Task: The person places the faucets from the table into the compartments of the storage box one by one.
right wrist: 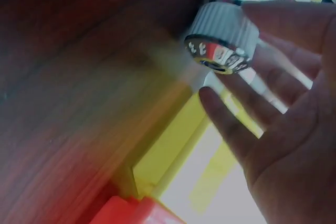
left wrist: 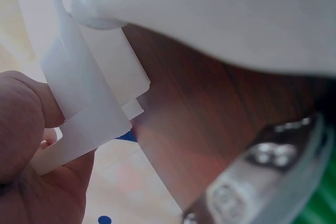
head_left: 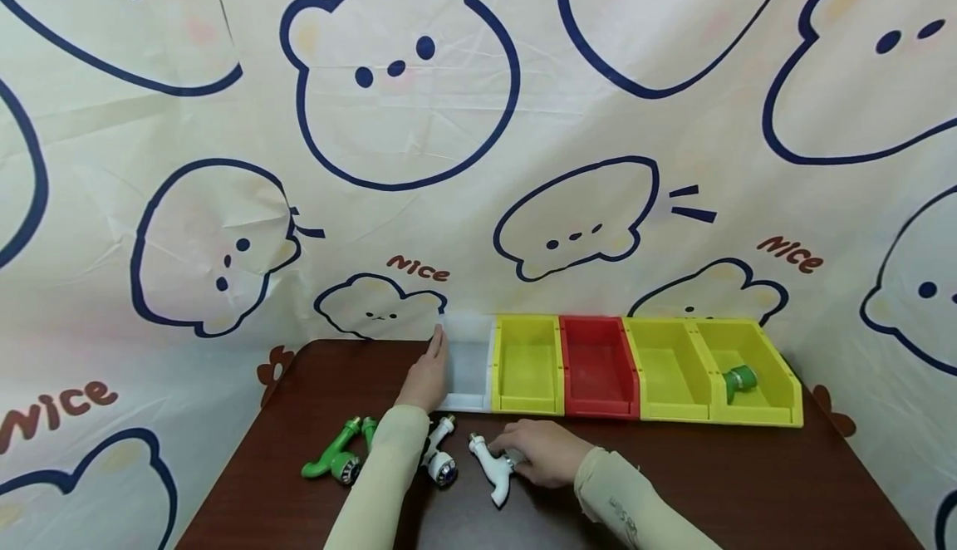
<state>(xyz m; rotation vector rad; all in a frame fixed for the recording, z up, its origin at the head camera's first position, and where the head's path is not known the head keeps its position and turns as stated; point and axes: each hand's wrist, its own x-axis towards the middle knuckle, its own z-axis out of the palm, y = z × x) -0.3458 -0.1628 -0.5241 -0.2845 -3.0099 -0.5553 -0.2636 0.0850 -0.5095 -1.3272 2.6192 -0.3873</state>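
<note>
My left hand [head_left: 424,380] grips the outer wall of the white bin [head_left: 468,367] at the row's left end. In the left wrist view the thumb and fingers lie on either side of its white wall [left wrist: 89,93]. My right hand [head_left: 549,452] is at a white faucet [head_left: 493,468] on the table, its thumb and fingers about the grey ribbed knob [right wrist: 223,32]. Some of its other fingers stretch out past the knob. Between the arms lies a second white faucet [head_left: 439,454]. A green faucet [head_left: 332,454] lies left of my left forearm, which partly hides another green one [head_left: 370,429].
Right of the white bin stand a yellow bin [head_left: 527,367], a red bin [head_left: 601,371] and two more yellow compartments. A green faucet [head_left: 740,380] sits in the rightmost yellow compartment [head_left: 792,400]. A patterned cloth [head_left: 449,234] hangs behind the brown table [head_left: 748,475].
</note>
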